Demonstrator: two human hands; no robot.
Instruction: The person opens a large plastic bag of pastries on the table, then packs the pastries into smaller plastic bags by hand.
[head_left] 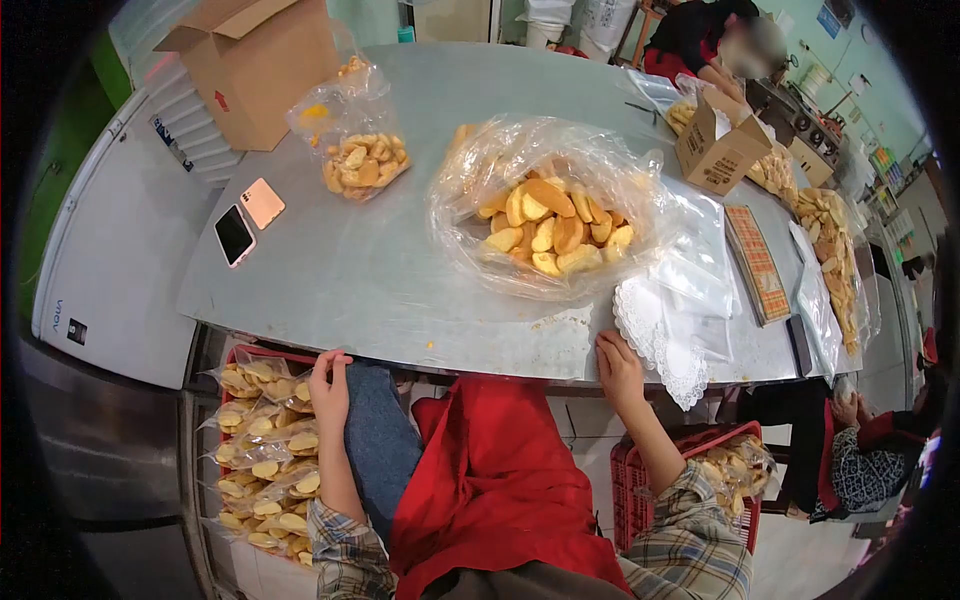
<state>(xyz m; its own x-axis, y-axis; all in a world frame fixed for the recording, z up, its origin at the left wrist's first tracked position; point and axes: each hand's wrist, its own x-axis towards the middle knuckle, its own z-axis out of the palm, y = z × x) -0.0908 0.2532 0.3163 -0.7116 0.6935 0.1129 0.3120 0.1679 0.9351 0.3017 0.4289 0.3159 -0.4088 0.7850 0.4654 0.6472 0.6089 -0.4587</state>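
My left hand (pixel 329 384) rests at the front edge of the steel table, above my jeans, with its fingers loosely bent and nothing visible in them. My right hand (pixel 620 372) lies on the same edge, its fingers apart from any grip, beside a stack of white lace paper doilies (pixel 645 330). Clear plastic bags (pixel 697 262) lie partly over and behind the doilies. In front of me on the table, a large open plastic bag holds several sliced bread pieces (pixel 568 232), golden brown and yellow.
A smaller bag of bread pieces (pixel 365 165), two phones (pixel 235 236) and a cardboard box (pixel 250 75) stand left. Right are a small box (pixel 722 150), a patterned long box (pixel 757 265) and filled bags (pixel 830 260). Red crates (pixel 625 490) flank my legs. Other people work at right.
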